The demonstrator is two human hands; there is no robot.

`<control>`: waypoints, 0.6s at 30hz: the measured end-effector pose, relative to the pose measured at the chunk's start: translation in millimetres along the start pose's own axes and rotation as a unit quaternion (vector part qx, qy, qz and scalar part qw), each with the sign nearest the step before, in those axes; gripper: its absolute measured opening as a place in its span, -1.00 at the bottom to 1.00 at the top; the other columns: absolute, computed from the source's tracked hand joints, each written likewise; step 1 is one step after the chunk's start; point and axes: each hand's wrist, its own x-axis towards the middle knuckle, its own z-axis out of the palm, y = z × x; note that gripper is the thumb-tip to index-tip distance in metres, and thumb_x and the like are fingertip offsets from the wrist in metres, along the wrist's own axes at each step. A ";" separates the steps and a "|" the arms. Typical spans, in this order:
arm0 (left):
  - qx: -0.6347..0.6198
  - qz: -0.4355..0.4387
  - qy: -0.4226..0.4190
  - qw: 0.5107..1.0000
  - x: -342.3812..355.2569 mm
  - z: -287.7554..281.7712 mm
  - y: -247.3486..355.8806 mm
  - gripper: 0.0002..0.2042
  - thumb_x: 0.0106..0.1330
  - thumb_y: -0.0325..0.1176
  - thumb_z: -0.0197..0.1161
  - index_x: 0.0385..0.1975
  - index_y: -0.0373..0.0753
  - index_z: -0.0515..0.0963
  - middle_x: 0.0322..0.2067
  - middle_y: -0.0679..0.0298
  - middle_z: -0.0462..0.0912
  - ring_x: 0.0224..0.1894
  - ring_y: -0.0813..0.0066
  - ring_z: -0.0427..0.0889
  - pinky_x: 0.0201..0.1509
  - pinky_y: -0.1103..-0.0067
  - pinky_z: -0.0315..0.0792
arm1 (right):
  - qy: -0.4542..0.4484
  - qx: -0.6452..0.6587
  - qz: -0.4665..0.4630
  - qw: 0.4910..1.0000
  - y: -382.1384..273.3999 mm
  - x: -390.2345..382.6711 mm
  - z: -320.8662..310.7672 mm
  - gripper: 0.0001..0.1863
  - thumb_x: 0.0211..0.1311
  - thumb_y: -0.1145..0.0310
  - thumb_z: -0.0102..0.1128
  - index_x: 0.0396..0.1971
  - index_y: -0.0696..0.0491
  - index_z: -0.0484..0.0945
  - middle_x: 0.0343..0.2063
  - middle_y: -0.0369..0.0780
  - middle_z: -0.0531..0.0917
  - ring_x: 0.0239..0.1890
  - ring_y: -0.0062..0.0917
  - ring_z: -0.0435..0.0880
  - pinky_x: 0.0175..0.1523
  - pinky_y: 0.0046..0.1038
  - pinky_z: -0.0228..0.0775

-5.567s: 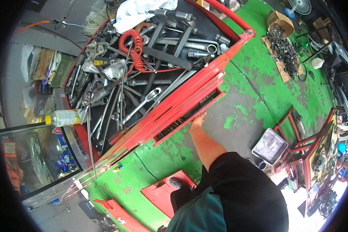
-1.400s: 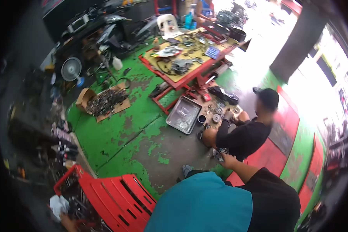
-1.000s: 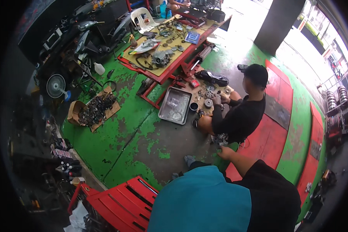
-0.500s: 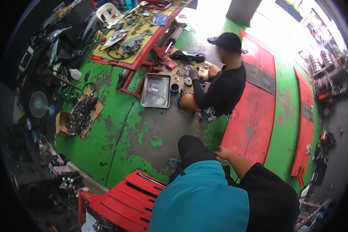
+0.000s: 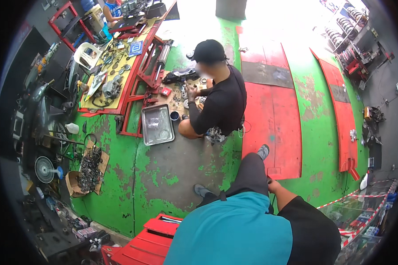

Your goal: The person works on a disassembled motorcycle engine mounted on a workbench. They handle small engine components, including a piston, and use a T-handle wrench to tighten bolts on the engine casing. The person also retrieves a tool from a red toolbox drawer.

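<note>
A workshop floor, seen from above: you stand on worn green paint. Your right hand (image 5: 272,183) hangs against your dark trouser leg (image 5: 252,172), just beside the near edge of the red ramp plate (image 5: 274,119). It is too small and too hidden by the leg to tell whether the fingers are spread or curled. Your left hand is out of view below the teal shirt.

The risks here look to be underfoot. The lip of the ramp plate lies right by your right hand and foot and could catch a shoe. Ahead of your hand a seated co-worker (image 5: 219,95) bends over small parts spread on cardboard (image 5: 181,95), and a careless step that way could scatter them or knock the person. The open red tool cart (image 5: 157,240), low on your left, could bark a shin if you turn.

Containers: a shallow metal tray (image 5: 157,125) lies ahead and left of your right hand and holds a few small pieces that are hard to make out. A small dark cup (image 5: 174,115) touches its corner. Farther left, a cardboard box (image 5: 89,172) is heaped with dark metal parts. Right of your hand stands a glass display case (image 5: 362,212) edged in striped tape, with boxed goods inside.
</note>
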 end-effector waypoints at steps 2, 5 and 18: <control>-0.014 0.032 0.032 0.999 16.0 -9.5 42.5 -0.46 0.44 -0.09 0.11 0.29 -0.35 0.40 0.32 0.01 0.41 0.36 0.08 0.40 0.40 0.22 0.28 | 0.035 0.052 0.019 0.998 -10.9 17.7 -19.1 -0.43 0.18 0.01 0.34 -0.01 0.19 0.63 -0.36 -0.06 0.76 -0.37 -0.38 0.78 -0.25 -0.33 0.61; -0.047 0.063 0.080 0.994 29.0 -37.4 97.2 -0.49 0.45 -0.14 0.11 0.27 -0.37 0.41 0.30 0.00 0.42 0.35 0.09 0.41 0.41 0.25 0.27 | 0.145 0.112 0.013 0.983 -18.0 50.3 -63.8 -0.49 0.24 0.15 0.32 0.07 0.19 0.57 -0.34 -0.05 0.75 -0.33 -0.38 0.77 -0.24 -0.36 0.61; -0.315 0.064 -0.321 0.891 -51.6 351.3 508.1 -0.72 0.47 -0.27 0.19 0.05 -0.27 0.53 -0.06 0.22 0.65 -0.02 0.40 0.63 0.09 0.46 0.50 | 0.091 0.550 -0.096 0.825 -88.5 80.2 -372.7 -0.55 0.40 0.23 0.26 0.17 0.17 0.52 -0.02 -0.18 0.65 0.03 -0.52 0.58 0.17 -0.43 0.42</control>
